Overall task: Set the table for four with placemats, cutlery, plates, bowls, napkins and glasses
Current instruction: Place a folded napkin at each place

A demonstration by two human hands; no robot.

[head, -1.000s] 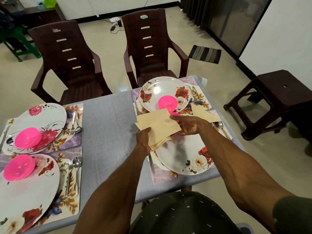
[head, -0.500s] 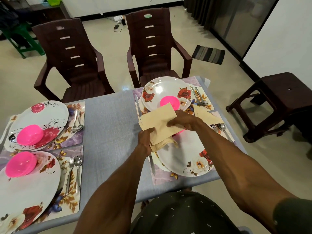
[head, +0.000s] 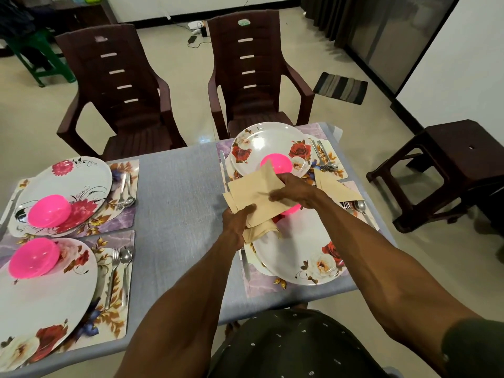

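Observation:
Both hands hold beige napkins (head: 253,190) above the near right plate (head: 297,257). My left hand (head: 236,222) grips the bunch from below at its near edge. My right hand (head: 293,190) pinches the top napkin near its far corner. A pink bowl (head: 290,211) on that plate is mostly hidden under my right hand. The far right plate (head: 256,148) carries another pink bowl (head: 281,163). A folded napkin (head: 332,188) lies on the right placemats by the cutlery (head: 354,205). Two floral plates with pink bowls (head: 49,210) (head: 34,257) sit on the left.
The grey table (head: 177,214) has four floral placemats, with forks and spoons (head: 126,190) (head: 120,271) beside the left plates. Two dark brown chairs (head: 120,91) (head: 251,75) stand at the far side. A dark stool (head: 447,165) stands to the right.
My right hand has slid from the napkin's right edge up towards its far corner, and the top napkin has tilted up. The left hand keeps its grip.

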